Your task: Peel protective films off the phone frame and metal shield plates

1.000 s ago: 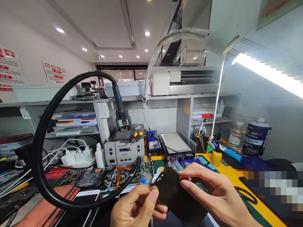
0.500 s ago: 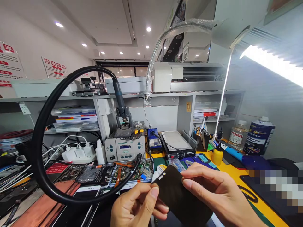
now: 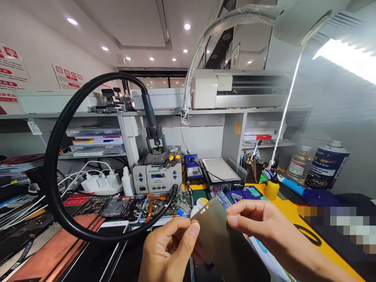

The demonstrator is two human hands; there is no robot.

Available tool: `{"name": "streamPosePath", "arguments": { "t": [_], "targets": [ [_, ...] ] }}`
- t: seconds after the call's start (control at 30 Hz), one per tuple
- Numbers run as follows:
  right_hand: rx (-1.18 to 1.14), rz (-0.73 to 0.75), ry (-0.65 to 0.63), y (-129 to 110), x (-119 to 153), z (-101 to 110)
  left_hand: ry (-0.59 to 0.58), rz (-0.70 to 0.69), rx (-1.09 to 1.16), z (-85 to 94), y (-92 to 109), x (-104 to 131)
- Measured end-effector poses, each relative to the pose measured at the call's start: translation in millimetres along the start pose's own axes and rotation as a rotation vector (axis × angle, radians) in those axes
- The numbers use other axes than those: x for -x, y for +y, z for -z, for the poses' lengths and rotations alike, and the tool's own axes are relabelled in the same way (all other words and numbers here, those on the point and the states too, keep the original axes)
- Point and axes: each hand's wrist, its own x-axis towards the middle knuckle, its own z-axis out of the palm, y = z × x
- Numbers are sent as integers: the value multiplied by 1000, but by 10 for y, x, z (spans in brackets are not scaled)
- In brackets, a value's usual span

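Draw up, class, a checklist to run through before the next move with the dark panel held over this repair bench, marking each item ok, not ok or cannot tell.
1. Both hands on the dark panel: ok; left hand pinches its left edge, right hand its upper right edge.
2. Panel lifted off the bench: ok.
3. Panel surface free of cracks: cannot tell; glare covers it.
4. Black hose apart from the hands: ok; it loops to the left.
5. Bench below free for setting down: not ok; opened phones and small parts lie there.
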Motion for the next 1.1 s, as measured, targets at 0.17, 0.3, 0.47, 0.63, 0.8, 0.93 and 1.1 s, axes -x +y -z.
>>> {"name": "streamPosePath", "arguments": {
  "t": [0.17, 0.3, 0.47, 0.63, 0.8, 0.93, 1.1],
  "targets": [
    [-42, -43, -25, 13, -72, 7, -88, 87, -29, 71, -66, -86],
    [-102, -65, 25, 51, -111, -15, -77, 178, -19, 95, -114, -143],
    [-191, -16, 50, 37, -130, -29, 27, 206, -49, 80, -79, -116],
    [-234, 43, 95, -3, -133, 0, -281, 472, 13, 25, -43, -85],
    [-235, 65, 130, -6, -128, 4, -365, 560, -102, 7, -92, -73],
    [-224, 69, 147, -3, -116, -4, -323, 511, -205, 31, -108, -45],
    [-216, 72, 163, 2, -112, 9, -324, 463, -257, 28, -134, -61]
  ]
}}
